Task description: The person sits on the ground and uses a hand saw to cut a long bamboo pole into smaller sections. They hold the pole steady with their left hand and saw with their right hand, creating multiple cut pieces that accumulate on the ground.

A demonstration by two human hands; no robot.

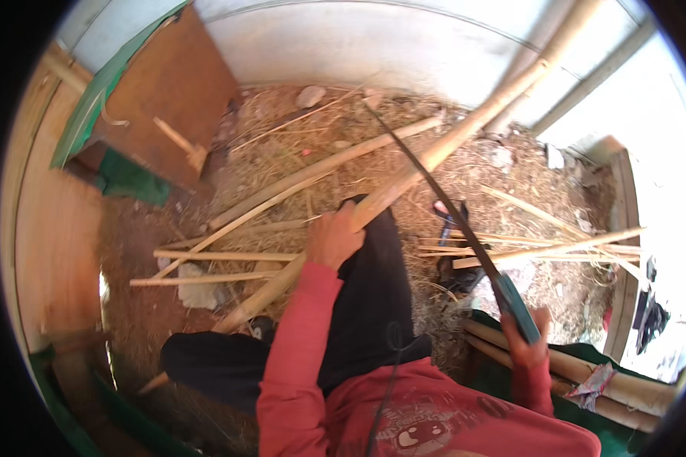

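My left hand [334, 238] is closed around a thick bamboo pole [392, 190]. The pole slants from the ground at lower left, across my bent leg, up toward the wall at upper right. In my right hand [527, 343] is the teal handle of a hand saw [459, 218], fingers wrapped round it. Its long dark blade points up and left and crosses over the pole beyond my knee. I cannot tell whether blade and pole touch, and the teeth cannot be made out.
Thin bamboo strips [229, 257] and a longer pole [328, 164] lie on the straw-strewn ground. More strips [549, 249] lie at right. A brown wooden panel [171, 99] with green cloth stands at upper left. Thick poles [610, 385] lie beside me at lower right.
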